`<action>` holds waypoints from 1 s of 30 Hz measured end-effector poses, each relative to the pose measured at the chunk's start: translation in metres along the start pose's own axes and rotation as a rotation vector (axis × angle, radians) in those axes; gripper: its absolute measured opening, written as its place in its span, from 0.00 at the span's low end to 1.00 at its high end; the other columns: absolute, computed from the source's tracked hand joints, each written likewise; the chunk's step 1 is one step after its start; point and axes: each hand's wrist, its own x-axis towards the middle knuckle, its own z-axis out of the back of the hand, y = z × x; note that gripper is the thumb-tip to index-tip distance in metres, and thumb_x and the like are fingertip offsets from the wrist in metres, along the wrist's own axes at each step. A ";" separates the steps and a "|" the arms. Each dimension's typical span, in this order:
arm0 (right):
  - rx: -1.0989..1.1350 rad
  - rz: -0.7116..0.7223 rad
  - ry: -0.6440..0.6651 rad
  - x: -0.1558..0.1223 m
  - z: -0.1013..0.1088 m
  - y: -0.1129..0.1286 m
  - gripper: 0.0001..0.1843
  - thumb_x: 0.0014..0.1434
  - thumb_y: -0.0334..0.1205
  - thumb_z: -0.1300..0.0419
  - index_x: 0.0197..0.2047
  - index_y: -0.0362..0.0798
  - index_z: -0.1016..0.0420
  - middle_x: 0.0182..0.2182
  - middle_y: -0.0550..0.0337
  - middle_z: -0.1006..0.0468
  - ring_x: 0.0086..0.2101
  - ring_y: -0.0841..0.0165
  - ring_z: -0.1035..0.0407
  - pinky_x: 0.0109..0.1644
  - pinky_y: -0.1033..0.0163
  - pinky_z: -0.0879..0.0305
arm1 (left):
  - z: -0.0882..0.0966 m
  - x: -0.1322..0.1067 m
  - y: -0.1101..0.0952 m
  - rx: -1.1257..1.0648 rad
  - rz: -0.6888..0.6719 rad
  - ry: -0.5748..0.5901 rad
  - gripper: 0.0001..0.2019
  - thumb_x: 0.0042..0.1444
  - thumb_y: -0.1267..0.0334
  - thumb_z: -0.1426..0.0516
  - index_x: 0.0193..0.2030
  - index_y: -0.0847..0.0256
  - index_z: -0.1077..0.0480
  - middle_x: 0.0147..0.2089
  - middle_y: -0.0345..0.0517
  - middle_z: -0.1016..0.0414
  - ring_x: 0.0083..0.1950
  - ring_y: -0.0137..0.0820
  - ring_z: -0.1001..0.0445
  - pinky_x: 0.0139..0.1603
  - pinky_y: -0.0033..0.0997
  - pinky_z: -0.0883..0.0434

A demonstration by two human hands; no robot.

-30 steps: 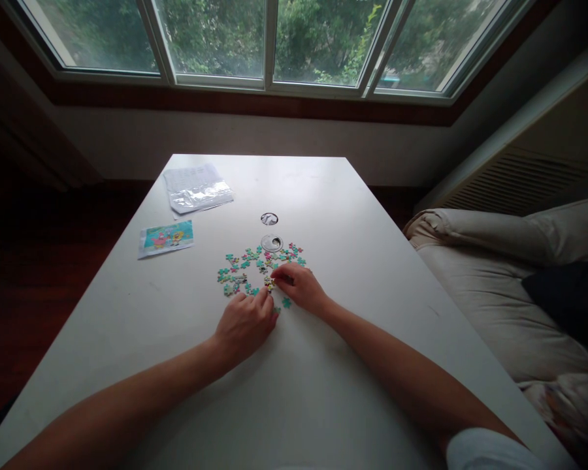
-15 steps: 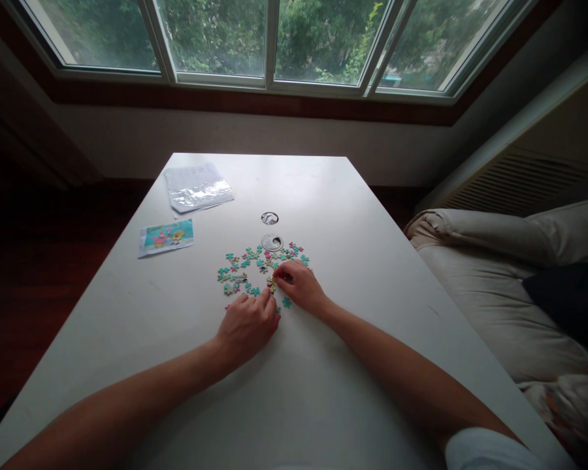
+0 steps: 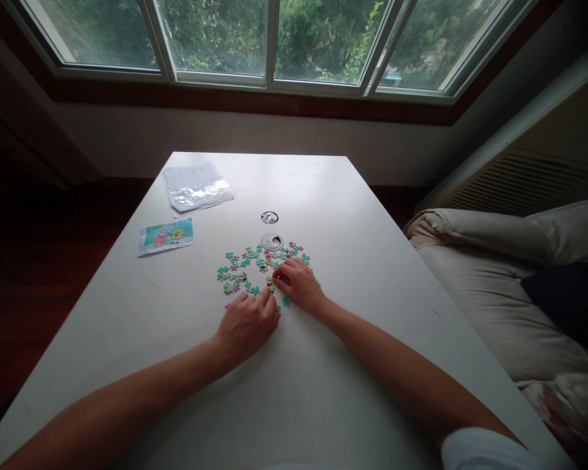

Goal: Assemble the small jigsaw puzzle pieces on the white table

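Mid-frame on the white counter [image 3: 323, 365], teal puzzle pcs [image 3: 238, 273] lay scattered. Right hand [image 3: 300, 284] had its grip pinched, thumb & forefinger, on a yellowish piece [image 3: 270, 284] at the pile's lower edge. Left hand [image 3: 247, 323] lay curled just below, fingertips by that piece; couldn't tell if its grip held anything. Two round discs [image 3: 272, 242] sat above the pile. Upper left: cartoon card [image 3: 165, 236] & plastic bag [image 3: 197, 186], print on both too small to read.
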 end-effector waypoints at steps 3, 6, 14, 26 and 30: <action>-0.036 0.012 0.004 -0.001 0.001 0.001 0.03 0.64 0.36 0.36 0.36 0.51 0.25 0.34 0.58 0.27 0.41 0.62 0.36 0.49 0.57 0.40 | 0.000 0.000 0.000 0.004 -0.004 -0.003 0.08 0.68 0.61 0.47 0.45 0.63 0.30 0.55 0.57 0.25 0.40 0.38 0.22 0.41 0.41 0.31; -0.079 0.024 0.010 -0.001 0.001 0.002 0.02 0.65 0.37 0.37 0.38 0.51 0.25 0.35 0.56 0.26 0.42 0.62 0.36 0.50 0.57 0.40 | 0.000 0.000 0.001 0.002 -0.002 -0.008 0.08 0.68 0.61 0.47 0.47 0.62 0.30 0.59 0.58 0.27 0.41 0.38 0.22 0.41 0.41 0.31; -0.090 0.041 -0.028 -0.001 0.005 -0.001 0.06 0.68 0.38 0.41 0.38 0.51 0.24 0.35 0.56 0.24 0.41 0.62 0.35 0.50 0.56 0.40 | -0.003 -0.002 0.002 -0.024 -0.003 -0.028 0.09 0.68 0.62 0.47 0.49 0.62 0.31 0.60 0.56 0.27 0.43 0.39 0.21 0.42 0.42 0.30; -0.060 -0.144 -0.261 0.005 0.029 -0.041 0.05 0.66 0.38 0.41 0.39 0.50 0.23 0.34 0.57 0.22 0.38 0.61 0.33 0.50 0.55 0.40 | -0.003 -0.004 0.003 -0.019 -0.014 -0.028 0.14 0.67 0.61 0.46 0.56 0.60 0.31 0.66 0.55 0.32 0.46 0.40 0.25 0.45 0.44 0.29; -0.064 -0.146 -0.251 0.005 0.026 -0.042 0.05 0.66 0.37 0.41 0.39 0.50 0.23 0.33 0.57 0.22 0.38 0.61 0.33 0.50 0.55 0.40 | 0.001 -0.004 0.001 -0.079 -0.136 -0.012 0.16 0.68 0.61 0.49 0.60 0.61 0.33 0.66 0.55 0.32 0.52 0.42 0.27 0.51 0.45 0.30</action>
